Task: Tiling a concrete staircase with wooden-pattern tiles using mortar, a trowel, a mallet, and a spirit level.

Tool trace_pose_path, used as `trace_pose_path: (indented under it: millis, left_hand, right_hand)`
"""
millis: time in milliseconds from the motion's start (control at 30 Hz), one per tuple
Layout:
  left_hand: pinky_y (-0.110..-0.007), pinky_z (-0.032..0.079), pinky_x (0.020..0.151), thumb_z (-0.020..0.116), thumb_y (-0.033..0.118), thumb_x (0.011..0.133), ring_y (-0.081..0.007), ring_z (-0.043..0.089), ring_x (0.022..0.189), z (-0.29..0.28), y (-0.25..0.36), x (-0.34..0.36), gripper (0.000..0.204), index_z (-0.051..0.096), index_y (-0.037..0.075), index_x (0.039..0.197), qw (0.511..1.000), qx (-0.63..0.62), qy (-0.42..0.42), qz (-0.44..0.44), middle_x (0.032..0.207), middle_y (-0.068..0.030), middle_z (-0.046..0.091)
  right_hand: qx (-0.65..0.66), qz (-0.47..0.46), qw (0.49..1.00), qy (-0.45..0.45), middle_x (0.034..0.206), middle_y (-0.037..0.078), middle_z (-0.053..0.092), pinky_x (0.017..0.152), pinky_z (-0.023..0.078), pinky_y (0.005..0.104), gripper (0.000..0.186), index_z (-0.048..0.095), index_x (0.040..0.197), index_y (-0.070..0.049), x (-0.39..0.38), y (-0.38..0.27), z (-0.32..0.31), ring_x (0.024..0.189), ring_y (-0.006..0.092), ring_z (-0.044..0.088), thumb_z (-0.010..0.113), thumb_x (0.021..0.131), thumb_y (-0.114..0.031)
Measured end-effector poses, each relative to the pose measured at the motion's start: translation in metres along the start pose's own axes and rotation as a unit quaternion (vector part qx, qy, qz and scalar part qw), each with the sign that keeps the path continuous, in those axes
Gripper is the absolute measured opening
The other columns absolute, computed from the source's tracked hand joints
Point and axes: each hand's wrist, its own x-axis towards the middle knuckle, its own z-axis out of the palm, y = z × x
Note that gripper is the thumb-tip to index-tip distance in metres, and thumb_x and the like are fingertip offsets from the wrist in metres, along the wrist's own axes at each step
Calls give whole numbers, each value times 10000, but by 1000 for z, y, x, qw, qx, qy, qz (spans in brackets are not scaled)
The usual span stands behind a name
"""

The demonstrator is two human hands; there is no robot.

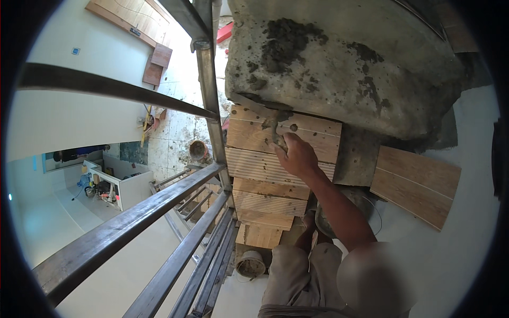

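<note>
Grey trowel [277, 139] in R hand [298, 155], top of tiled stairs [265, 203]

Bare R hand is closed round the trowel's handle, fingers curled, forearm [342, 204] coming up from lower R. Trowel is caked w/ mortar & sits over the L half of the top wood-look tile [246, 131], near the edge of a rough concrete slab [339, 79]. Can't tell if its blade is touching. L hand out of view.

Slab has dark wet mortar [289, 45] in a heap plus scattered splashes; a few blobs on the top tile too. Below it: ribbed & plain wood-look strips, stepping down. Loose tile [416, 185] w/ pale lines lies to the R, apart from the stairs. Dark basin [324, 225] partly hidden under forearm; mortar-stained bucket [250, 265] lower L of the shorts [289, 275]. Metal railing [132, 212] runs along the L side; beyond it, another bucket [198, 150] on the dirty floor [177, 135].

Markings: small blue-&-white square [76, 51] on the far wall [106, 53], too small to read. Same w/ any lettering on the coloured clutter [103, 188] in the nook, far L.
</note>
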Motion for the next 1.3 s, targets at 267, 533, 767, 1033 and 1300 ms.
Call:
trace_pose_path:
  millis: [267, 533, 767, 1033, 1300]
  left_hand:
    - [-251, 434, 437, 685, 347, 872, -119, 499, 491, -6, -7, 8, 385, 552, -5, 955, 1000, 8, -1, -4, 643, -28, 518]
    - [-246, 429, 428, 688, 352, 870, -113, 492, 479, -18, -7, -3, 387, 555, -3, 949, 1000, 18, 15, -13, 627, -21, 513]
    - [-241, 424, 421, 691, 356, 868, -109, 486, 468, -16, -4, 16, 389, 558, -2, 943, 1000, 20, 6, 8, 613, -15, 508]
    - [-235, 419, 412, 695, 361, 866, -103, 480, 456, -21, 6, 17, 391, 562, 0, 937, 999, 43, 3, -16, 596, -8, 503]
    - [-243, 434, 418, 737, 371, 834, -96, 475, 448, 86, 136, 12, 427, 539, 7, 937, 995, -74, -11, 60, 586, -5, 508]
  right_hand:
    - [-13, 80, 996, -46, 868, 200, 613, 731, 488, 480, 403, 569, 961, -5, -9, 59, -32, 850, 405, 626, 674, 872, -383]
    - [-65, 41, 997, 2, 998, 187, 628, 726, 521, 439, 402, 608, 1066, -12, -39, 47, -5, 880, 389, 640, 690, 856, -345]
    - [-112, 80, 986, -96, 1026, 180, 634, 786, 521, 458, 461, 632, 1071, -41, 40, 40, -19, 889, 377, 645, 647, 865, -453]
    - [-38, 121, 992, 20, 1057, 182, 641, 819, 513, 471, 479, 602, 1156, -33, -64, 90, -25, 966, 371, 645, 642, 867, -414]
    - [82, 95, 984, -127, 948, 277, 663, 798, 522, 498, 473, 503, 1200, -20, 3, -28, 66, 903, 434, 652, 674, 826, -254]
